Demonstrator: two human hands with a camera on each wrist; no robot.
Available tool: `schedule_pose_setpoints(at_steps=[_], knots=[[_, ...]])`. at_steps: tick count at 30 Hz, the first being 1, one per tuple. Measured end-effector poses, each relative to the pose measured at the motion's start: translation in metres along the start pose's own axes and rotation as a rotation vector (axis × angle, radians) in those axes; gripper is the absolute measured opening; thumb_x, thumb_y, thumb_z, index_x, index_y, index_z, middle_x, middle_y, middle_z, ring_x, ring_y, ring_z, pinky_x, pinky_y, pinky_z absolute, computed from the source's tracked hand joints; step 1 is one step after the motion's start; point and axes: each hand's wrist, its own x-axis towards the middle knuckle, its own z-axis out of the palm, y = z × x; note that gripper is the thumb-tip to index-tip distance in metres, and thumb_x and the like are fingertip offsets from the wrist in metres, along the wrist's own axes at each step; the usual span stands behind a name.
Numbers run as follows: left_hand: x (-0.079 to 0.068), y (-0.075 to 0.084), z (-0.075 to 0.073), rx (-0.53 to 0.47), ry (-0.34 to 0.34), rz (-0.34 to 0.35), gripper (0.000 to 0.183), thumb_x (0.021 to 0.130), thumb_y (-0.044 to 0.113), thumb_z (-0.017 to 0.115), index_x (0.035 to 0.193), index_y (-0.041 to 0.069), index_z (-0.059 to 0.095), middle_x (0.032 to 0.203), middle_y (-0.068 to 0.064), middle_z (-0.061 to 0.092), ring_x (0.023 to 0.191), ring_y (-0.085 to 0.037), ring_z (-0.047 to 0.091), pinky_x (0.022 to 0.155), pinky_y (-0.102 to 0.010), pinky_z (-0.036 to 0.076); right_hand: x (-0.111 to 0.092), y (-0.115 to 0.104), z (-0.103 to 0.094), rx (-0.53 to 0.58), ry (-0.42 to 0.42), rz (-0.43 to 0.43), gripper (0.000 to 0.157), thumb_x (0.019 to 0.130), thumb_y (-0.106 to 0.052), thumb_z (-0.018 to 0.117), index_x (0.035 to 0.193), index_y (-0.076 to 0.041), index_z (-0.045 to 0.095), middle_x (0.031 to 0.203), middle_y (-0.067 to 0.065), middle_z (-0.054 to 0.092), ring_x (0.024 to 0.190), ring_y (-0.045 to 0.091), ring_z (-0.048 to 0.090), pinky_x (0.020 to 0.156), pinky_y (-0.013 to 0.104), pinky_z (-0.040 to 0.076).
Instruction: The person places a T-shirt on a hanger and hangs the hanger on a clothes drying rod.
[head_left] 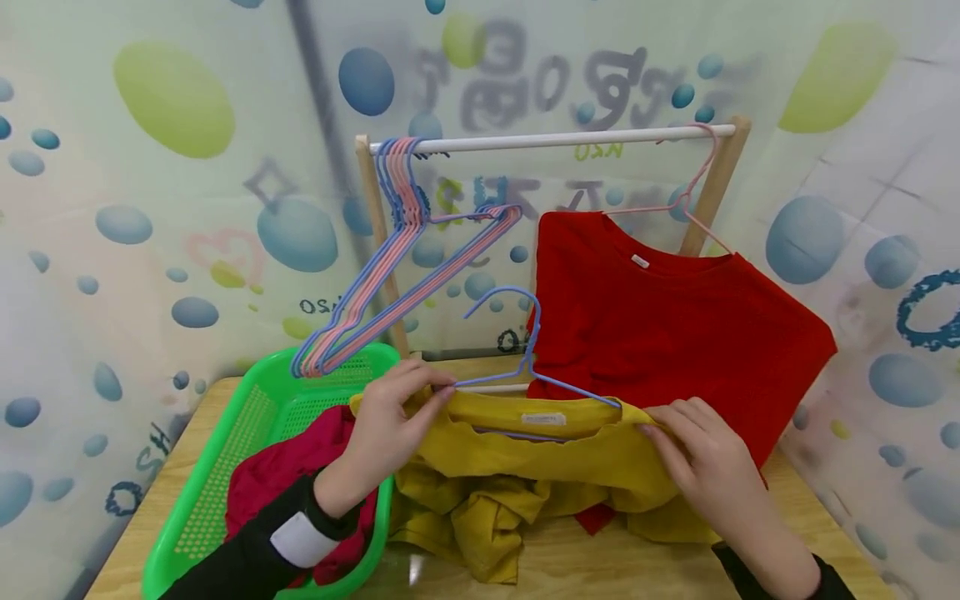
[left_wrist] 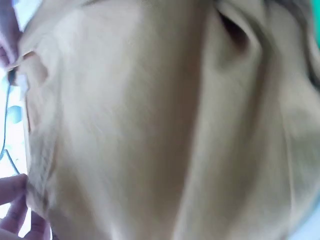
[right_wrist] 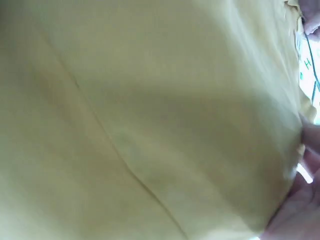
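Note:
A yellow shirt [head_left: 540,462] hangs between both hands, its neckline spread wide with a white label at the back. Inside the neckline sits a blue hanger [head_left: 534,350], its hook standing up above the collar. My left hand [head_left: 386,425] pinches the shirt's left shoulder beside the hanger's arm. At the opposite shoulder, my right hand [head_left: 701,454] grips the fabric between thumb and fingers. The shirt's lower part lies bunched on the table. In the left wrist view the yellow cloth [left_wrist: 125,125] fills most of the picture, as does the cloth [right_wrist: 150,120] in the right wrist view.
Behind stands a rack with a white rail [head_left: 547,140]. Several blue and pink hangers [head_left: 375,283] hang at its left end. A red shirt [head_left: 675,325] hangs at the right on a pink hanger [head_left: 684,198]. A green basket [head_left: 198,492] holds dark red cloth [head_left: 288,475] on the wooden table [head_left: 817,542].

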Motion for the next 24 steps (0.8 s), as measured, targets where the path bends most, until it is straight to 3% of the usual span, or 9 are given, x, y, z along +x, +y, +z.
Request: schedule_pose_setpoints(at_steps=[3,5,10,13,17,21,24], knots=[[0.001,-0.002,-0.002,0.074,0.002,0.067,0.012,0.091,0.015,0.066,0.101,0.013,0.073,0.095,0.006,0.065,0.09,-0.011,0.056,0.077,-0.03,0.046,-0.003,0.002,0.003,0.004,0.037,0.035,0.025,0.071,0.005,0.076,0.091,-0.008,0.069,0.082,-0.007,0.059,0.075,0.002,0.04,0.063,0.017,0.037],[0.0,-0.004,-0.006,0.104,-0.004,0.071,0.018,0.09,0.016,0.067,0.107,0.012,0.072,0.096,0.005,0.064,0.095,-0.014,0.056,0.08,-0.033,0.046,-0.006,0.006,0.003,-0.012,0.076,0.05,0.024,0.072,0.005,0.075,0.09,-0.008,0.069,0.08,-0.006,0.06,0.074,0.002,0.039,0.062,0.018,0.037],[-0.008,-0.014,-0.017,0.162,-0.046,-0.042,0.037,0.089,0.024,0.069,0.123,0.012,0.064,0.104,0.003,0.062,0.101,-0.013,0.055,0.079,-0.033,0.047,-0.011,0.02,0.0,-0.019,0.185,0.066,0.003,0.084,-0.007,0.071,0.086,-0.005,0.069,0.075,-0.003,0.06,0.071,0.002,0.036,0.058,0.019,0.033],[-0.013,-0.018,-0.022,0.176,-0.085,-0.129,0.047,0.089,0.025,0.069,0.131,0.01,0.057,0.114,0.002,0.06,0.106,-0.012,0.054,0.082,-0.035,0.047,-0.014,0.028,-0.003,-0.029,0.227,0.078,0.012,0.089,-0.014,0.067,0.086,-0.003,0.069,0.072,-0.002,0.059,0.071,0.002,0.035,0.057,0.017,0.03],[-0.019,-0.021,-0.026,0.173,-0.115,-0.201,0.053,0.087,0.009,0.068,0.137,0.007,0.049,0.122,-0.001,0.056,0.103,-0.012,0.053,0.079,-0.035,0.048,-0.017,0.036,-0.01,-0.054,0.245,0.126,0.009,0.088,-0.009,0.068,0.089,-0.001,0.069,0.07,-0.001,0.055,0.07,-0.001,0.034,0.058,0.011,0.027],[-0.021,-0.02,-0.027,0.218,-0.082,-0.199,0.056,0.083,-0.01,0.064,0.135,0.005,0.049,0.104,-0.002,0.057,0.09,-0.011,0.054,0.072,-0.031,0.05,-0.018,0.04,-0.015,-0.073,0.262,0.154,0.006,0.086,-0.002,0.067,0.09,0.003,0.068,0.07,0.002,0.055,0.071,-0.002,0.035,0.061,0.007,0.028],[-0.021,-0.019,-0.026,0.278,-0.065,-0.189,0.054,0.082,-0.014,0.063,0.132,0.004,0.051,0.096,-0.004,0.056,0.086,-0.013,0.056,0.069,-0.03,0.05,-0.018,0.041,-0.017,-0.082,0.26,0.168,0.005,0.085,0.002,0.067,0.09,0.004,0.067,0.071,0.005,0.056,0.071,-0.002,0.035,0.061,0.008,0.03]])
